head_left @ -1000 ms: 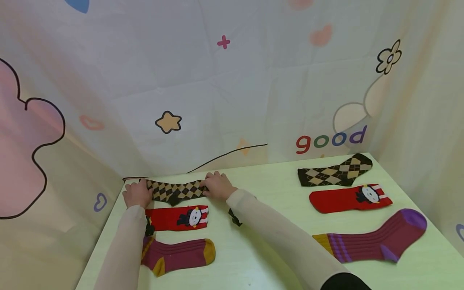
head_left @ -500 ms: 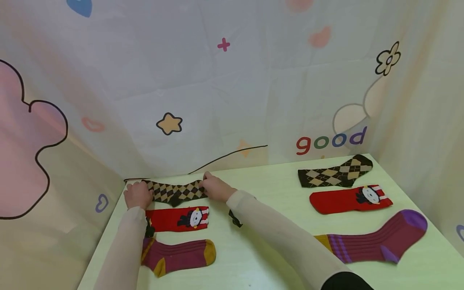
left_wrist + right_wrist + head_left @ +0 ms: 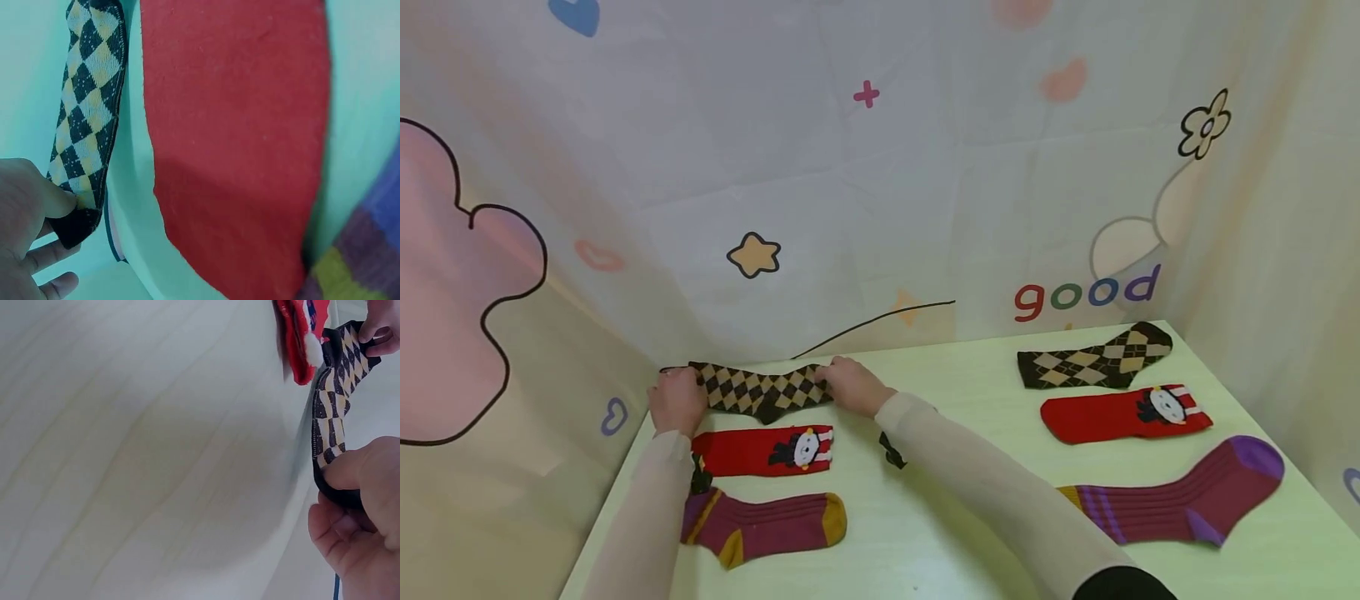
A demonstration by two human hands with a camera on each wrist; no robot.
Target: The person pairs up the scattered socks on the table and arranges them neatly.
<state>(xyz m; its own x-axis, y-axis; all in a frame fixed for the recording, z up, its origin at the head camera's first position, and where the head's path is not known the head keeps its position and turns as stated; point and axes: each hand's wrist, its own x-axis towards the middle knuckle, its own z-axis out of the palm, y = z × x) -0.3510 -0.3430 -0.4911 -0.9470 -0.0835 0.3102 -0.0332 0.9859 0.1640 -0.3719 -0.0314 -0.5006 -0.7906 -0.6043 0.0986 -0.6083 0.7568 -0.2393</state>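
Note:
A black and tan argyle sock (image 3: 763, 390) stretches between my two hands at the back left of the table. My left hand (image 3: 676, 402) pinches its dark cuff end; in the left wrist view the thumb lies over the sock (image 3: 87, 112) with the fingers behind. My right hand (image 3: 853, 387) pinches the other end, where the right wrist view shows thumb and fingers round the black tip. Nearer than this sock lies a red sock (image 3: 745, 452) with a cartoon face, and closer still a maroon sock (image 3: 782, 525) with mustard heel and toe.
On the right side of the table (image 3: 947, 517) lie another argyle sock (image 3: 1082, 365), another red cartoon sock (image 3: 1120, 414) and a maroon sock with purple heel and toe (image 3: 1165, 504). A printed curtain (image 3: 865, 208) hangs behind the table.
The left hand has shifted slightly left and up with its end of the argyle sock, which is drawn straighter. The right hand's raised fingers have closed on the other end.

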